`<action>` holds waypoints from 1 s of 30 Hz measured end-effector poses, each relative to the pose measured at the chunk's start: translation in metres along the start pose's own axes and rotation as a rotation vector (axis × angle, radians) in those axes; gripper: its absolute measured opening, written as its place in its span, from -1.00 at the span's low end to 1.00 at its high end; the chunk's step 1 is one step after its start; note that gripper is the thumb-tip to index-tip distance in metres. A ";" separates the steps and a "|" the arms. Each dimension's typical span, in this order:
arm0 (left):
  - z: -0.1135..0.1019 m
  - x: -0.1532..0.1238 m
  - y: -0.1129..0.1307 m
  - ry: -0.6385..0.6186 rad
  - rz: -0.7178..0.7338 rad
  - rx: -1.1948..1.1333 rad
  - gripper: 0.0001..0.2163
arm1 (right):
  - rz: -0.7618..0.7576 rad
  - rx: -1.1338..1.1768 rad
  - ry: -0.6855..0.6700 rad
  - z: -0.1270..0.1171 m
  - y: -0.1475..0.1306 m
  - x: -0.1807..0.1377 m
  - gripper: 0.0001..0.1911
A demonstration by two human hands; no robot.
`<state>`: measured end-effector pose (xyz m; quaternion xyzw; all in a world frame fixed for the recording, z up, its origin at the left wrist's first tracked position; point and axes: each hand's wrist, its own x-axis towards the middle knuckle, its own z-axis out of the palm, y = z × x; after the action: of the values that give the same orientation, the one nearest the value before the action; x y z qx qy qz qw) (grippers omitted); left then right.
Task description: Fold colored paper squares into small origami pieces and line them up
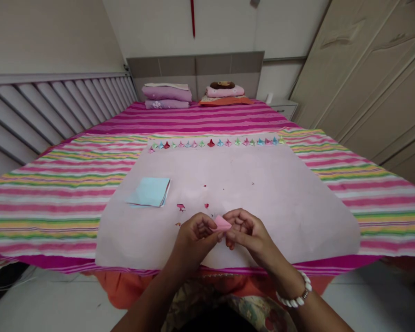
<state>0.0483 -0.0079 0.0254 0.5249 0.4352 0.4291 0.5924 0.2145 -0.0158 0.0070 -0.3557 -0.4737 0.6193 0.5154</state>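
Observation:
A small pink piece of folded paper point(222, 223) is pinched between my two hands, just above the near part of the pale sheet point(283, 198). My left hand point(198, 233) grips its left edge with thumb and fingers closed. On the other side, my right hand point(245, 230) holds the right corner, its fingers curled. A white beaded bracelet point(295, 295) circles my right wrist. Left of my hands lies a stack of square paper point(151, 191), light blue on top. Along the sheet's far edge runs a row of small folded paper pieces point(211, 143) in red, pink, green and blue.
Small red scraps point(180, 206) lie scattered on the sheet near my hands. Beneath is a bed with a striped cover point(48, 198). Folded purple bedding point(168, 94) and a pink-and-orange pile point(224, 94) sit by the headboard. A slatted rail point(62, 101) borders the left, a wardrobe point(376, 78) the right.

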 end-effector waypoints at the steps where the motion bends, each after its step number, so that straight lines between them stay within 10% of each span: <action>1: 0.000 0.000 -0.001 -0.004 0.011 0.002 -0.78 | 0.023 -0.025 0.001 0.000 0.000 0.000 -0.68; 30: -0.003 0.007 -0.007 0.041 -0.088 -0.049 -0.79 | 0.052 -0.100 0.048 0.002 -0.004 0.002 -0.77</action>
<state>0.0474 -0.0009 0.0174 0.4815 0.4592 0.4240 0.6144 0.2137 -0.0140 0.0115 -0.4080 -0.4822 0.5992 0.4919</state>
